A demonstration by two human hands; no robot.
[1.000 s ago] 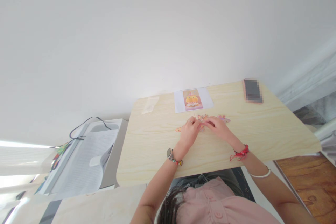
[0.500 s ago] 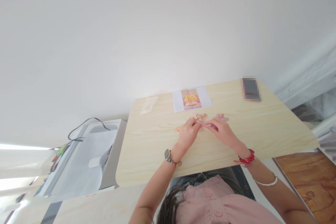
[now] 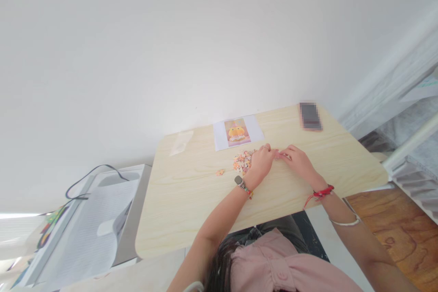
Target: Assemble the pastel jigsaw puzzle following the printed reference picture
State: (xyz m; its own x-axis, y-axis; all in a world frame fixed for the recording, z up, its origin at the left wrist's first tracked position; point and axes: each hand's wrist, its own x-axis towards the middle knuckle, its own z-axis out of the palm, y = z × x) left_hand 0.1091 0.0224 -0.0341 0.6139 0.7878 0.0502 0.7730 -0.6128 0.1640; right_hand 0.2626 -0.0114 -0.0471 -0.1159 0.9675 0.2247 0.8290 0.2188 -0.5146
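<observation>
Fingertips of my left hand [image 3: 263,160] and my right hand [image 3: 298,162] come close together over the wooden table. Between them are small pinkish jigsaw puzzle pieces [image 3: 277,155], pinched by both hands; how they are joined is too small to tell. Beside my left hand, on its left, lies a heap of loose puzzle pieces [image 3: 241,161] in orange, white and pink, partly covered by that hand. A small orange cluster of puzzle pieces [image 3: 220,172] sits apart, further left.
Behind the heap is a paper sheet with a printed pumpkin picture [image 3: 237,133]. A phone-like dark object [image 3: 310,116], blurred, lies at the back right of the table [image 3: 185,191]. A translucent strip [image 3: 181,142] is at the back left. Papers [image 3: 92,223] cover a white unit on the left.
The view has turned right. Both hands have moved right across the table with the pinkish pieces, and more of the heap now shows to the left of my left hand.
</observation>
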